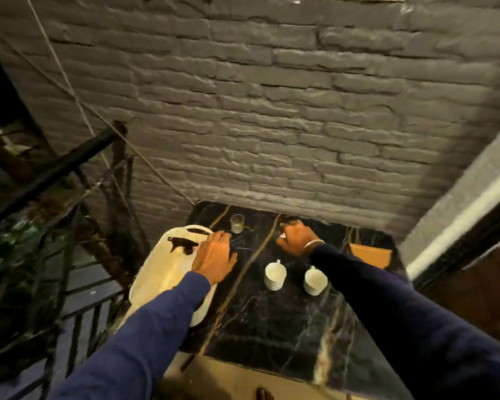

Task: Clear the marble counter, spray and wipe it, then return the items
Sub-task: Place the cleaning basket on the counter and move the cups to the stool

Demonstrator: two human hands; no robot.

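The black marble counter (272, 321) with gold veins runs up to a grey brick wall. Two white cups (275, 275) (315, 280) stand side by side near its middle. A small clear glass (237, 223) stands at the back by the wall. A large white oval tray-like object (162, 272) with black shapes on it overhangs the counter's left edge. My left hand (214, 255) lies flat with fingers apart across that object's right edge. My right hand (296, 238) is curled at the back of the counter, right of the glass; a small pale bit shows by the thumb.
An orange flat object (370, 254) lies at the counter's back right corner. A dark metal railing (55, 168) and stairs drop away on the left. A white-trimmed frame (459, 215) borders the right side. The brick wall (272, 125) closes off the back.
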